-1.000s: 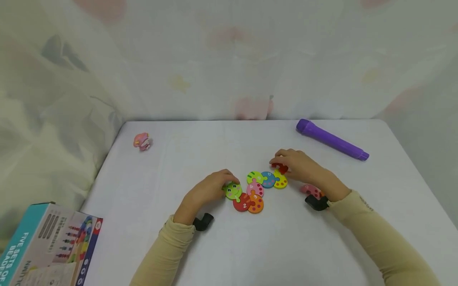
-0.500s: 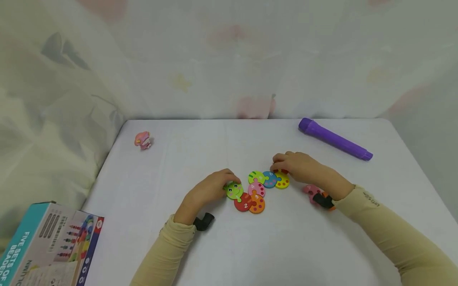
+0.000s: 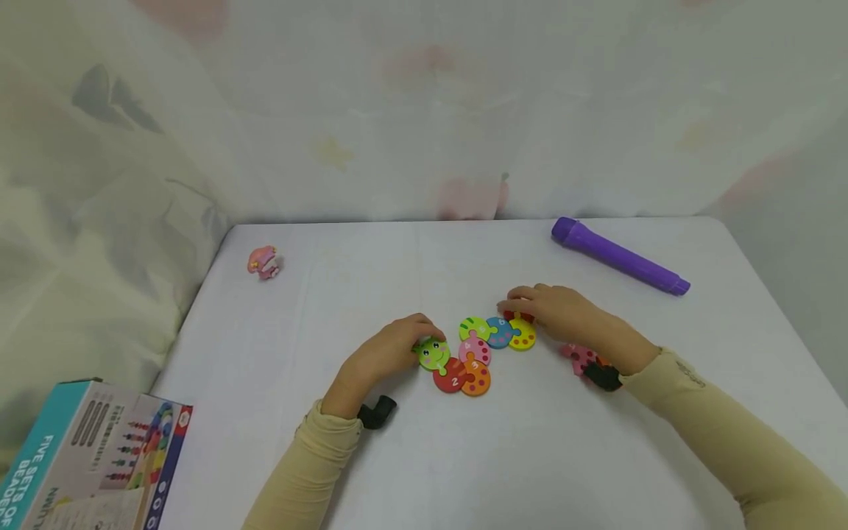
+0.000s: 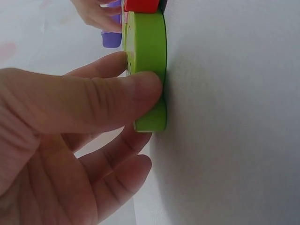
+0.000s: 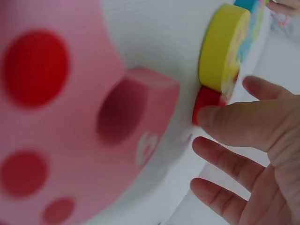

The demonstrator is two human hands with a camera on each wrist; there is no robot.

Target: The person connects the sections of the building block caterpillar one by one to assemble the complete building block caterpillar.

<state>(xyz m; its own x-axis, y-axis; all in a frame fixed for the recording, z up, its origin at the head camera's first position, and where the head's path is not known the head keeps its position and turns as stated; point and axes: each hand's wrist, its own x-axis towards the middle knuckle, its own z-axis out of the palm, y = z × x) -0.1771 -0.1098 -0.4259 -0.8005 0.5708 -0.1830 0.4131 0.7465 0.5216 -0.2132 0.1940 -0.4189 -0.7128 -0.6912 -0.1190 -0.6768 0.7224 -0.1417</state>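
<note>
Flat round puzzle pieces lie joined in a bent caterpillar chain mid-table. At its left end my left hand point(image 3: 391, 350) pinches the green smiling head piece point(image 3: 433, 355), thumb on its side edge in the left wrist view. A red piece point(image 3: 449, 377), an orange piece point(image 3: 478, 383), a pink piece point(image 3: 474, 353), a striped green piece point(image 3: 473, 328), a blue piece point(image 3: 498, 333) and a yellow piece point(image 3: 523, 336) follow. At the far end my right hand point(image 3: 563, 313) holds another red piece point(image 5: 206, 104) against the yellow one, mostly hidden by fingers in the head view.
A loose pink dotted piece point(image 3: 575, 355) lies under my right wrist, beside an orange piece point(image 3: 601, 361) partly hidden by the black wrist camera point(image 3: 603, 377). Behind are a purple tube-shaped stick point(image 3: 619, 256) and a pink figurine point(image 3: 264, 262). A toy box point(image 3: 99, 456) stands front left.
My right hand has brought the red piece nearer to me, down against the yellow piece, and its fingers now cover most of it. My left hand stays on the green head piece.
</note>
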